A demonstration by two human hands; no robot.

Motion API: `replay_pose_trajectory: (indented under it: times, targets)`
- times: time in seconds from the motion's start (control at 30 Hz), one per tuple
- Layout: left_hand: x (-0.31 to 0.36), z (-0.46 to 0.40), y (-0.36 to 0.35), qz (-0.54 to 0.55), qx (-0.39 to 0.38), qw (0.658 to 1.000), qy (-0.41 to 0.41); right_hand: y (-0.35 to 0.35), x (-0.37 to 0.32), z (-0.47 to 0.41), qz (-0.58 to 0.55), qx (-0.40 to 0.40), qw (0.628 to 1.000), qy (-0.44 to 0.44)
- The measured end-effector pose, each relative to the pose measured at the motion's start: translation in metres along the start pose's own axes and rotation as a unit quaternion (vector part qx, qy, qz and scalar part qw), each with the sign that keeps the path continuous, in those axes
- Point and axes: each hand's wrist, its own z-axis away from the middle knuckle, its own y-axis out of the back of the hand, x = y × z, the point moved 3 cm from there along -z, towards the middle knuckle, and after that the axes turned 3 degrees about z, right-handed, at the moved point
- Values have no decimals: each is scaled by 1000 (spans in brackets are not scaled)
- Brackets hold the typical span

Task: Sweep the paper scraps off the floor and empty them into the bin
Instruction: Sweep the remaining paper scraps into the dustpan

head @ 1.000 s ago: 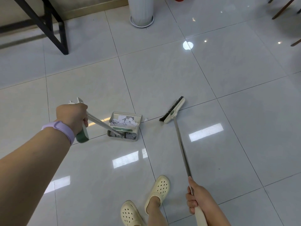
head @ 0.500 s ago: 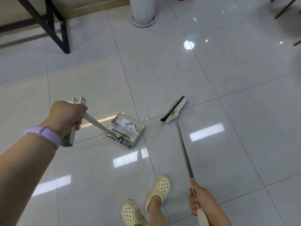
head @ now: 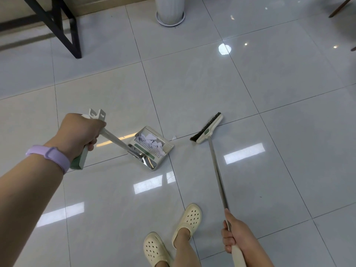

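The left hand [head: 81,133] gripped the dustpan handle [head: 115,138], fingers curled round it; the right hand [head: 238,235] was wrapped round the broom pole [head: 216,170]. The dustpan [head: 154,149] sat on the tiled floor [head: 231,93] with paper scraps [head: 151,142] inside. One scrap [head: 174,137] lay just beside its lip, between pan and broom head [head: 208,130]. Cream clogs [head: 189,218] stood below.

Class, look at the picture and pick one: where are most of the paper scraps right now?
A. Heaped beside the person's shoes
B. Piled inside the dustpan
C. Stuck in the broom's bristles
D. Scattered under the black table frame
B: the white paper scraps lie heaped inside the dustpan, whose handle the left hand holds; only one small scrap lies on the floor between it and the broom.
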Motion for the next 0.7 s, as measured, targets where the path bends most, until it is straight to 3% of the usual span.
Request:
replay_pose_trajectory:
  times: [0.33, 0.57, 0.7]
  targets:
    - [6, -13, -26, 11, 17, 1000, 4, 8, -7, 2, 5, -1, 1000, -10]
    - [-3, -35, -18, 110, 69, 982, 135, 10, -4, -1, 4, -2, 1000, -17]
    - [1, -33, -24, 157, 85, 974, 138, 7, -3, 0, 0, -8, 1000, -8]
